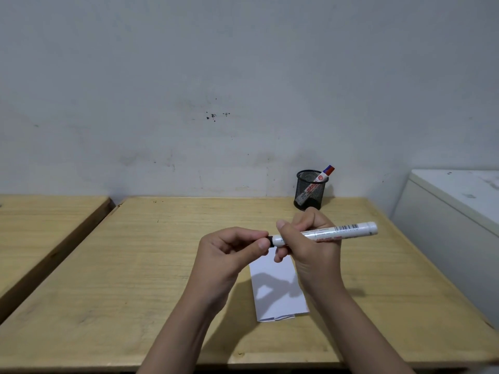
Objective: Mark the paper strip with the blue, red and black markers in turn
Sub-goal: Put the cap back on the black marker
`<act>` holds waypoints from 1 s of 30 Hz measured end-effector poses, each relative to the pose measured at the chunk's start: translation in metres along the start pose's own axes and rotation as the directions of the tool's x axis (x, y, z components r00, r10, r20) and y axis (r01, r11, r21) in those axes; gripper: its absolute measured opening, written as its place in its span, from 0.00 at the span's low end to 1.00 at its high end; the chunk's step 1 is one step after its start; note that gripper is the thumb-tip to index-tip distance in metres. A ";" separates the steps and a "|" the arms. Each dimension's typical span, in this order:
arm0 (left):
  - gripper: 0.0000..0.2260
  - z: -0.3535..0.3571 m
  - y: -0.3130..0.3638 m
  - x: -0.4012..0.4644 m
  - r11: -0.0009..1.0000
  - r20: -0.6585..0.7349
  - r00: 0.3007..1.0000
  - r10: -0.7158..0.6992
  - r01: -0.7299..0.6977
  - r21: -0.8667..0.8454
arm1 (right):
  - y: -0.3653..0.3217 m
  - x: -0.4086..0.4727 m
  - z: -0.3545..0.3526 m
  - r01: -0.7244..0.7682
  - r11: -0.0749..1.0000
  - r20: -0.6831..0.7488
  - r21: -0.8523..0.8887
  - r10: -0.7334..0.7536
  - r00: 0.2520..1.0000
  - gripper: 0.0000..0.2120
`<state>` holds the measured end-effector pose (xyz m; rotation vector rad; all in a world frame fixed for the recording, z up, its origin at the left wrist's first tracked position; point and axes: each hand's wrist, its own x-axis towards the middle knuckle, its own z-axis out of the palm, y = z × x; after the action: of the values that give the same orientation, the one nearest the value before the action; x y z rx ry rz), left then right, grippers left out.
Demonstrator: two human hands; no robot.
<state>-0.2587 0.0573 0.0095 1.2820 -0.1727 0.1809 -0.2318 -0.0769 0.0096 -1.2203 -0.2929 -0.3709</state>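
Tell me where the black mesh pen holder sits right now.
In the head view, the black mesh pen holder stands at the far right of the wooden desk against the wall, just beyond the right hand.

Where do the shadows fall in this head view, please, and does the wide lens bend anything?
Head view: the hands' shadow lies on the paper strip and the desk below the right hand holding the marker; the mesh cup shades the wall behind it; the desk edges splay outward; focus is fairly even, glare absent.
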 end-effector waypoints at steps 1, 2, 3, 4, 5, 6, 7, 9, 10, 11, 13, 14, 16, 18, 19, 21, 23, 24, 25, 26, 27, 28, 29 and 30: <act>0.08 0.000 0.001 -0.001 1.000 -0.001 1.000 0.009 -0.009 -0.002 | -0.001 -0.002 0.001 0.009 1.000 -0.002 0.008 -0.009 1.000 0.16; 0.07 0.000 0.002 -0.003 1.000 0.000 1.000 0.016 -0.016 -0.005 | -0.001 -0.003 0.002 0.019 1.000 -0.006 0.023 -0.019 1.000 0.16; 0.07 -0.001 0.002 -0.004 1.000 0.006 1.000 0.021 -0.020 -0.009 | -0.001 -0.005 0.004 0.029 0.999 -0.014 0.041 -0.028 1.000 0.15; 0.06 -0.001 0.003 -0.006 1.000 0.019 0.999 0.026 -0.025 -0.016 | -0.002 -0.007 0.006 0.039 0.997 -0.027 0.065 -0.038 0.999 0.15; 0.06 0.000 0.003 -0.007 0.999 0.035 0.999 0.032 -0.031 -0.023 | -0.001 -0.009 0.008 0.053 0.994 -0.043 0.093 -0.050 0.998 0.15; 0.05 0.000 0.003 -0.008 0.999 0.050 0.998 0.037 -0.035 -0.027 | 0.000 -0.010 0.009 0.072 0.991 -0.064 0.116 -0.065 0.996 0.15; 0.05 0.000 0.003 -0.008 0.999 0.055 0.998 0.038 -0.037 -0.024 | 0.002 -0.010 0.010 0.083 0.989 -0.083 0.119 -0.073 0.994 0.16; 0.05 -0.002 0.002 -0.007 1.000 0.034 0.999 0.031 -0.031 0.002 | 0.004 -0.009 0.011 0.058 0.996 -0.075 0.070 -0.052 0.996 0.17; 0.05 -0.003 0.002 -0.005 0.999 0.015 0.999 0.033 -0.033 0.021 | 0.006 -0.007 0.012 0.022 0.999 -0.054 0.034 -0.021 0.998 0.18; 0.05 -0.004 0.002 -0.002 0.998 -0.010 0.999 0.040 -0.039 0.043 | 0.007 -0.004 0.013 -0.030 1.000 -0.032 0.009 0.030 0.999 0.20; 0.05 -0.007 0.001 0.006 0.995 -0.076 0.995 0.057 -0.050 0.084 | 0.007 0.002 0.015 -0.220 0.975 0.005 0.018 0.220 0.976 0.19; 0.04 -0.009 0.000 0.010 0.993 -0.118 0.991 0.069 -0.057 0.100 | 0.006 0.005 0.014 -0.344 0.938 0.031 0.038 0.343 0.939 0.20; 0.05 -0.012 -0.004 0.018 0.988 -0.209 0.972 0.106 -0.079 0.136 | 0.001 0.009 0.011 -0.519 0.855 0.101 -0.010 0.517 0.850 0.24; 0.05 -0.016 -0.006 0.024 0.974 -0.272 0.950 0.151 -0.097 0.205 | -0.003 0.009 0.005 -0.436 0.863 0.117 -0.255 0.475 0.872 0.24; 0.05 -0.017 -0.006 0.027 0.963 -0.281 0.944 0.174 -0.104 0.248 | -0.004 0.010 0.002 -0.290 0.883 0.118 -0.370 0.354 0.928 0.22; 0.05 -0.017 -0.005 0.032 0.941 -0.265 0.941 0.209 -0.120 0.317 | -0.004 0.016 -0.006 0.054 0.856 0.149 -0.515 0.028 0.988 0.16; 0.05 -0.013 -0.002 0.038 0.922 -0.226 0.946 0.230 -0.138 0.362 | -0.003 0.029 -0.013 0.302 0.732 0.272 -0.611 -0.164 0.948 0.11; 0.05 -0.010 0.000 0.041 0.914 -0.205 0.949 0.238 -0.148 0.377 | -0.002 0.036 -0.015 0.397 0.655 0.351 -0.643 -0.208 0.913 0.11; 0.06 -0.006 0.002 0.045 0.909 -0.180 0.953 0.244 -0.160 0.385 | -0.001 0.043 -0.018 0.469 0.587 0.417 -0.659 -0.233 0.878 0.12; 0.06 -0.002 0.004 0.049 0.905 -0.154 0.957 0.246 -0.169 0.391 | 0.000 0.048 -0.020 0.524 0.534 0.467 -0.663 -0.253 0.848 0.12; 0.07 0.002 0.007 0.053 0.900 -0.130 0.960 0.248 -0.178 0.397 | 0.002 0.053 -0.021 0.566 0.495 0.500 -0.659 -0.275 0.822 0.12; 0.08 0.006 0.011 0.058 0.895 -0.105 0.962 0.252 -0.190 0.404 | 0.002 0.058 -0.022 0.599 0.471 0.520 -0.647 -0.302 0.799 0.12; 0.09 0.010 0.014 0.063 0.888 -0.074 0.963 0.258 -0.206 0.411 | 0.002 0.062 -0.023 0.619 0.466 0.527 -0.632 -0.327 0.784 0.12; 0.10 0.015 0.018 0.068 0.879 -0.037 0.964 0.265 -0.225 0.420 | 0.001 0.066 -0.024 0.626 0.471 0.522 -0.621 -0.347 0.779 0.14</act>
<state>-0.1969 0.0505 0.0457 1.6696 -0.2251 0.5179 -0.1711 -0.1071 0.0283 -2.0782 -0.8673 -0.8774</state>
